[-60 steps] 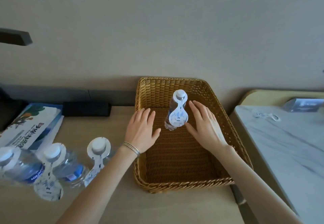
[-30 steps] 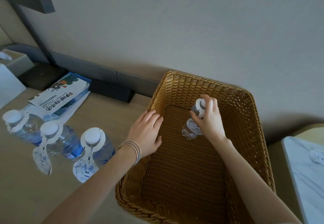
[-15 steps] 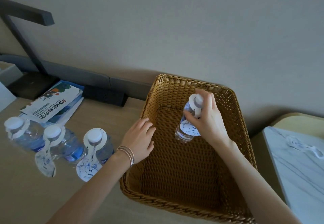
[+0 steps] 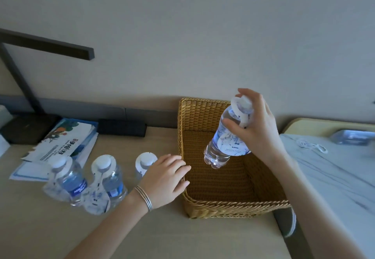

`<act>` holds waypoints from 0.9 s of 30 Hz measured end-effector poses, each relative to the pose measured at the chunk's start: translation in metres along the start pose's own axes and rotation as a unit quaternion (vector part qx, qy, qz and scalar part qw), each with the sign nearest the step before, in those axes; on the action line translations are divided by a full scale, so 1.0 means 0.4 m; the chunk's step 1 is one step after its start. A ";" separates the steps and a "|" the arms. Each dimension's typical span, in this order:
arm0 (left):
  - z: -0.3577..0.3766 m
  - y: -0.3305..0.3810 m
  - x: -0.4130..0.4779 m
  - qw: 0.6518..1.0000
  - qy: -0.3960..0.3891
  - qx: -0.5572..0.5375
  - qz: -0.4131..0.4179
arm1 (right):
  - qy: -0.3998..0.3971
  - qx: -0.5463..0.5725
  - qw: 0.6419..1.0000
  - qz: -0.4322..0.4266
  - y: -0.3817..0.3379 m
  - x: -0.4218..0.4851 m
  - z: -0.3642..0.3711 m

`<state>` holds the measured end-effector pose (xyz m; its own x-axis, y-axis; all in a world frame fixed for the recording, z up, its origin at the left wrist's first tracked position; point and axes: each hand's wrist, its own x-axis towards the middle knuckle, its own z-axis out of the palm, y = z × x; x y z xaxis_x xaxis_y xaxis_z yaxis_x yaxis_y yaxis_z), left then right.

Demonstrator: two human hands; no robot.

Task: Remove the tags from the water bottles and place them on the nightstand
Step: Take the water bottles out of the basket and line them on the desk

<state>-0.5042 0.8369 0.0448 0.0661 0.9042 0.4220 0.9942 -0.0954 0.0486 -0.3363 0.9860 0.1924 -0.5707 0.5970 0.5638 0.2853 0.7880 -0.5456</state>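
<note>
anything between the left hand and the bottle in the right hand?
Head view: only the left wall of the wicker basket lies between the left hand and the held bottle, lifted by the right hand.

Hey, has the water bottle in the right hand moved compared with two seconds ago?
Yes. The water bottle stood on the floor of the wicker basket; now the right hand holds it tilted, lifted above the basket floor.
</note>
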 end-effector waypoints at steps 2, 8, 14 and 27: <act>-0.034 -0.007 -0.048 1.000 0.012 -0.015 0.017 | 0.013 -0.012 1.000 0.010 -0.064 -0.035 0.000; -0.103 -0.035 -0.208 0.997 0.009 -0.051 0.049 | 0.034 -0.035 0.998 0.034 -0.218 -0.156 0.035; -0.132 -0.050 -0.337 0.998 -0.020 -0.057 0.030 | -0.017 -0.010 0.999 0.046 -0.284 -0.267 0.104; -0.065 -0.043 -0.616 0.992 -0.071 -0.035 -0.097 | -0.140 0.039 0.989 0.030 -0.303 -0.437 0.349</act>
<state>-0.5400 0.6049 -0.0366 -0.1101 0.9574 0.2670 0.9815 0.0624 0.1808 -0.3785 0.7652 0.0733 -0.7484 0.5688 0.3412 0.2711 0.7318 -0.6252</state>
